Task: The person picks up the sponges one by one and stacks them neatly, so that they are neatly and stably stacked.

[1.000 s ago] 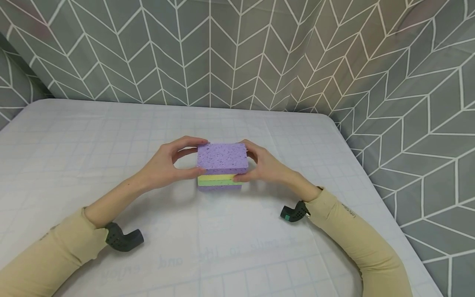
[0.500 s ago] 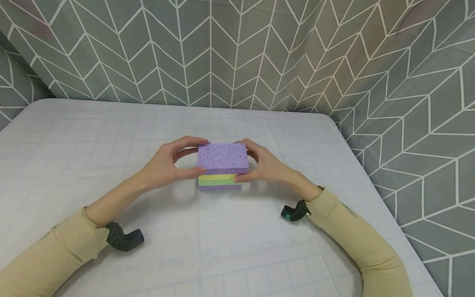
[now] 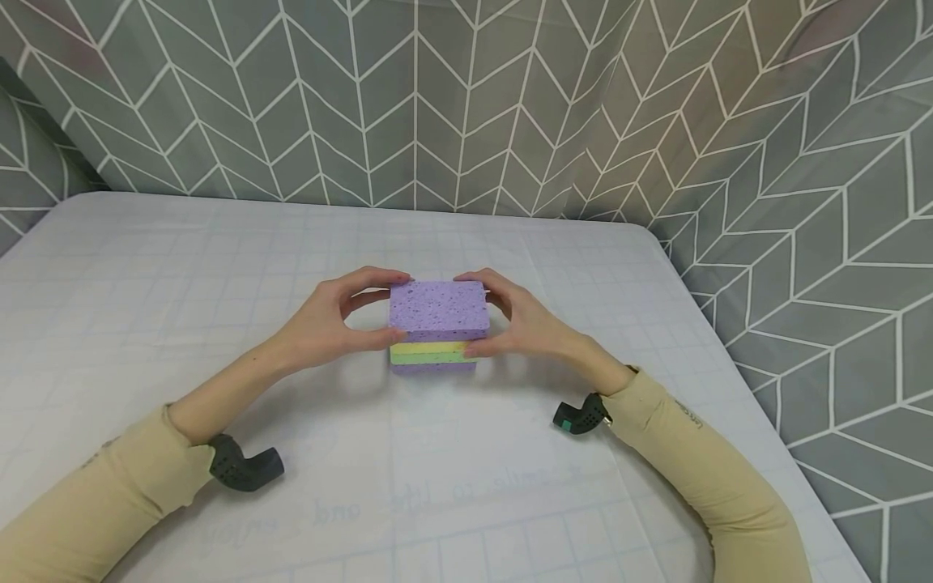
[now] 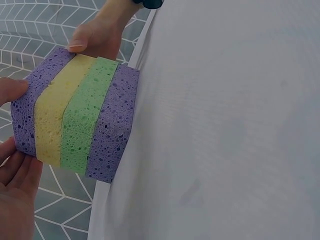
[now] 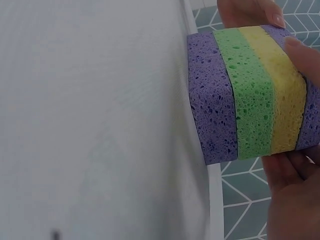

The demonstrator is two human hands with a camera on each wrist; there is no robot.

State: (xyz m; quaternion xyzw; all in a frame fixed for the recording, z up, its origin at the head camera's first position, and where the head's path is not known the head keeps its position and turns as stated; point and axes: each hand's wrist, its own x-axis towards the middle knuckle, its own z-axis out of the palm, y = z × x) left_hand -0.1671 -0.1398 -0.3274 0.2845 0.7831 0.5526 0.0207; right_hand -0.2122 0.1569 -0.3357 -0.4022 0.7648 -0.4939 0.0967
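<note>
A stack of porous sponges stands on the white-covered table: a purple sponge at the bottom, then a green sponge, a yellow sponge and another purple sponge on top. From the left, my left hand holds the top purple sponge, thumb on its front corner and fingers at the back. My right hand grips the stack's right end, its thumb at the front by the yellow and green layers. Its fingertips at the back are partly hidden by the top sponge.
The white tablecloth has a faint grid and pale lettering near the front. A grey curtain with white zigzag lines hangs behind and to the right. Black wrist cameras sit at the beige sleeve cuffs.
My right thumb has shifted slightly right along the front of the stack, and the right fingertips reach a little further left behind it. The left hand and sponges look practically unmoved.
</note>
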